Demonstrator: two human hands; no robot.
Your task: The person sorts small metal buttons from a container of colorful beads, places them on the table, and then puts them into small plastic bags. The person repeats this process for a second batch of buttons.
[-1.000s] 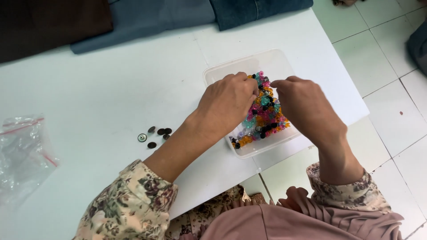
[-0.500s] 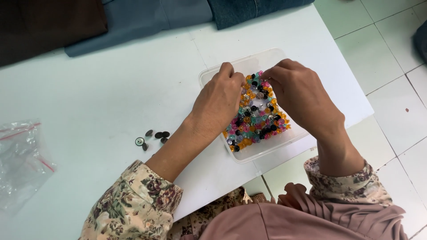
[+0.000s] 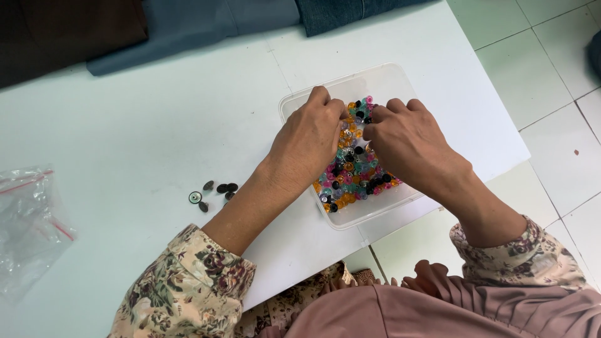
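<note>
Small round plastic buttons (image 3: 352, 170) in orange, pink, teal and black fill a shallow clear plastic tray (image 3: 382, 81) near the right edge of the white table (image 3: 144, 125). Both hands rest on the pile, fingers curled down into it: the left hand (image 3: 310, 141) and the right hand (image 3: 407, 141) pinch among the buttons, though what they grip is hidden. A few dark loose buttons (image 3: 216, 191) lie to the left, well apart from a crumpled clear plastic bag (image 3: 28, 219).

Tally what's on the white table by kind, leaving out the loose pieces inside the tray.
Clear tray: 1
Clear bag: 1
Dark buttons outside the tray: about 6
Folded cloths: 3 in view
Total: about 11
</note>
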